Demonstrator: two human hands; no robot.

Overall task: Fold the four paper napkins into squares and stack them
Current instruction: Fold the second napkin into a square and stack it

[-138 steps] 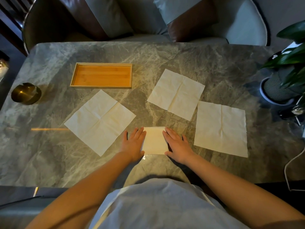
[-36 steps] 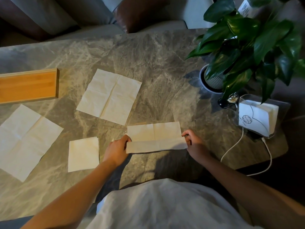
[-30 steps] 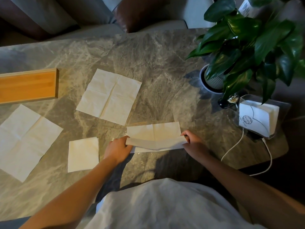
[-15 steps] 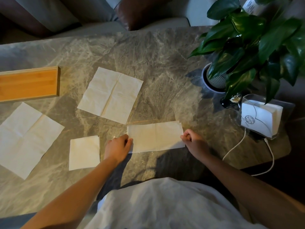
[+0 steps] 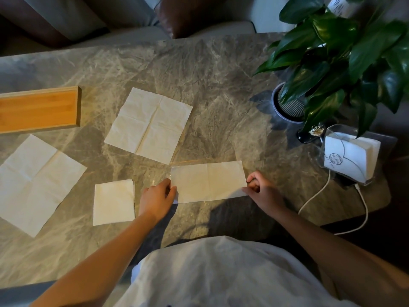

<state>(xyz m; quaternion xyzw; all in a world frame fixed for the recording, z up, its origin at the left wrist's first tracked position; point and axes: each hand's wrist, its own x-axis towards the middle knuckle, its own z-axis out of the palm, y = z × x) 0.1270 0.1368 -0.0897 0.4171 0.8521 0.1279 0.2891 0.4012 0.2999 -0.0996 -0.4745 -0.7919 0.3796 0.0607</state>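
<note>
A cream napkin folded in half into a long rectangle [image 5: 209, 182] lies flat on the marble table in front of me. My left hand [image 5: 157, 199] pinches its near-left corner and my right hand [image 5: 262, 191] pinches its right end. A napkin folded to a small square [image 5: 114, 202] rests just left of my left hand. Two unfolded napkins lie flat: one beyond the rectangle [image 5: 149, 125] and one at the far left [image 5: 33, 183].
A bamboo tray [image 5: 38, 109] sits at the back left. A potted plant [image 5: 332, 69] stands at the right, with a clear napkin holder [image 5: 349, 158] and a white cable [image 5: 345, 209] near the table's right edge. Sofa cushions lie beyond the table.
The right-hand napkin's near half was lifted and laid over its far half, making a flat rectangle. Both hands stay at its ends. Earlier the first napkin was pressed into a square.
</note>
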